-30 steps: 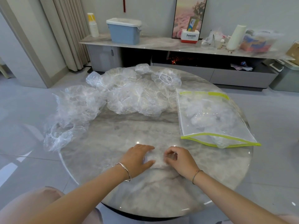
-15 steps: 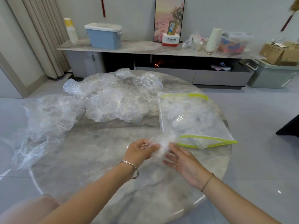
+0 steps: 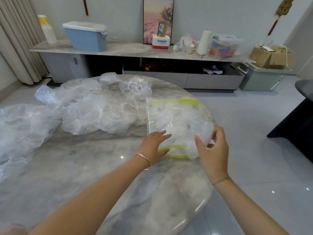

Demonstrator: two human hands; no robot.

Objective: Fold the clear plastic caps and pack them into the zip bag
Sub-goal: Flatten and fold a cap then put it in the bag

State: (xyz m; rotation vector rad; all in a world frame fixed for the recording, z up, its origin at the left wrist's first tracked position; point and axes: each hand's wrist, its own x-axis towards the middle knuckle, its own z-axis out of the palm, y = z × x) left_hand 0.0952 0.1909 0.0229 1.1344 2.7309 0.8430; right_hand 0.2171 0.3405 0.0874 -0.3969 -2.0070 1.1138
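A: What differs from half a second ago?
B: Then both hands held the folded cap (image 3: 203, 133) above the table (image 3: 94, 158), short of the zip bag (image 3: 171, 112). Now the right hand (image 3: 214, 155) alone pinches it, fingers curled round it, over the bag's near yellow edge. The left hand (image 3: 152, 145) has moved onto the bag's near left corner, fingers straight and flat.
A: Anything unclear?
B: The bag's near right corner hides behind cap and hand, so I cannot tell whether its mouth is open. The loose caps (image 3: 91, 112) piled at the left run off the frame.
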